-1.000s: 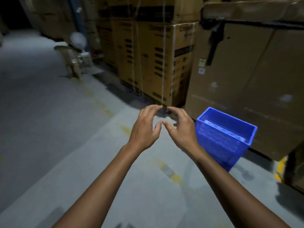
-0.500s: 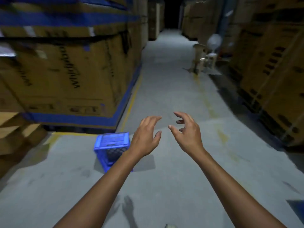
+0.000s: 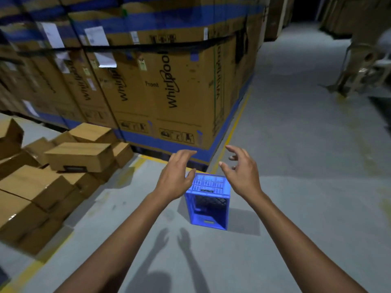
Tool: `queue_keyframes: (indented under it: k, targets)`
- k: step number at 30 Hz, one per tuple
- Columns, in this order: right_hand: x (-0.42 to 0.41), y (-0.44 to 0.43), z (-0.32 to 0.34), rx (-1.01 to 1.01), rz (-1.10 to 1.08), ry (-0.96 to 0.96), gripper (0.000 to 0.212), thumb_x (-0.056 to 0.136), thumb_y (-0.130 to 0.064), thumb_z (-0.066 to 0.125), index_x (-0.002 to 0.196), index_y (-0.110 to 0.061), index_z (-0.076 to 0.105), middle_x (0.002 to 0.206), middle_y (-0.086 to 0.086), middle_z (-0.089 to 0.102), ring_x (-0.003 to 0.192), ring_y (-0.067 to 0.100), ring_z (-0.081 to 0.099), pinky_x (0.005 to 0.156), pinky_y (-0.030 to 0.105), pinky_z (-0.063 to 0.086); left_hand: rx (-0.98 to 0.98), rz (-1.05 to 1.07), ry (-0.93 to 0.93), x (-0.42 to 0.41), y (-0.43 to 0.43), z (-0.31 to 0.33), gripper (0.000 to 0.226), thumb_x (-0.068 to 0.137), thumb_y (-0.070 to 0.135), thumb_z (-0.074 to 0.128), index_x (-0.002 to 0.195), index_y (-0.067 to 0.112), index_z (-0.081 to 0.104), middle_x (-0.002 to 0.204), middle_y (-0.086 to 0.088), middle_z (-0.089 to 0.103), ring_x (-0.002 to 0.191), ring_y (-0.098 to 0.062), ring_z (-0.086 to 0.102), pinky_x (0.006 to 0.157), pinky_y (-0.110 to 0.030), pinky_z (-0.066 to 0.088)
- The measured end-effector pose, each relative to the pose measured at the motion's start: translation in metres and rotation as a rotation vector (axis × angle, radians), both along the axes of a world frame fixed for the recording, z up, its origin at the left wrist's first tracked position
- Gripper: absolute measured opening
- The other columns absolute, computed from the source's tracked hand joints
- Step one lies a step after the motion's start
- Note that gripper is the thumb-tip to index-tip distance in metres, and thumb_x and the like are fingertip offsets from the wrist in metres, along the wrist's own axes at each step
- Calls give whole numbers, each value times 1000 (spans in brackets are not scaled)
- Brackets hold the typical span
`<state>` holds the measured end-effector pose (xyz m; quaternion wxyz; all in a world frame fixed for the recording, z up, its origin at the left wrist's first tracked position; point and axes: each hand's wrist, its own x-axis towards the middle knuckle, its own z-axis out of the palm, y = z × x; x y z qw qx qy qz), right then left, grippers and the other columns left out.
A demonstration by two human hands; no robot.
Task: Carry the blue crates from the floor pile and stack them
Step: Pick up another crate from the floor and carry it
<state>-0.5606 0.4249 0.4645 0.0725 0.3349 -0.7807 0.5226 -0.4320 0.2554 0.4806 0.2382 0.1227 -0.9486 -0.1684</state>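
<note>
**A:** Where's the blue crate (image 3: 208,206)?

**B:** On the grey floor (image 3: 306,187), alone, just off the corner of the tall stack of cartons (image 3: 169,85). It sits straight ahead of the person, lower than both hands.

**A:** How does it lie?

**B:** Tipped on its side, I'd say. The open mouth faces the person and a latticed panel faces up. Which way its long side runs, I can't tell from this angle.

**A:** And the hands?

**B:** Both empty, with fingers spread wide and loosely curved. The left hand (image 3: 176,176) overlaps the crate's upper left corner in view, though I can't tell whether it touches. The right hand (image 3: 241,173) hangs off the upper right corner, clearly apart.

**A:** So which is nearer?

**B:** The left, by a little. The crate lies between them, so each hand likely drops to its own side wall.

**A:** Anything in the way?

**B:** No. The loose boxes (image 3: 78,157) on the left are well apart
</note>
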Motion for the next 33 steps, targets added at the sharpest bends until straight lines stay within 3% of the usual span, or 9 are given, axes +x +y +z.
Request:
queue_keyframes:
  k: [7,17,26,33]
  targets:
    - [-52,-82,-43,175,-7,-19,51,83,-26,71,130,-24,54,120,-1,57,105,17,60,83,39,53,2,40,-65,-35,-87,-22,49,91,23,59,138,23,44,137,4,47,126,-17,42,96,-36,45]
    - [-92,-125,-110,484,-108,-53,57,84,-26,69,137,-20,46,134,5,48,124,27,46,93,40,46,72,-48,-200,-99,-161,-89,53,89,22,60,140,19,44,143,-3,42,131,-21,36,100,-34,41]
    - [-132,-197,-164,722,-220,-75,74,82,-25,69,146,-17,33,148,7,34,129,29,37,101,40,43,102,-222,-347,-183,-239,-175,60,88,29,63,142,14,42,148,-10,37,135,-27,32,108,-39,39]
    - [-174,-253,-275,975,-150,-125,92,78,-37,68,153,-20,17,159,11,16,141,34,23,102,46,41,95,-304,-529,-233,-281,-294,68,83,40,56,143,13,39,147,-12,36,134,-31,33,107,-44,39]
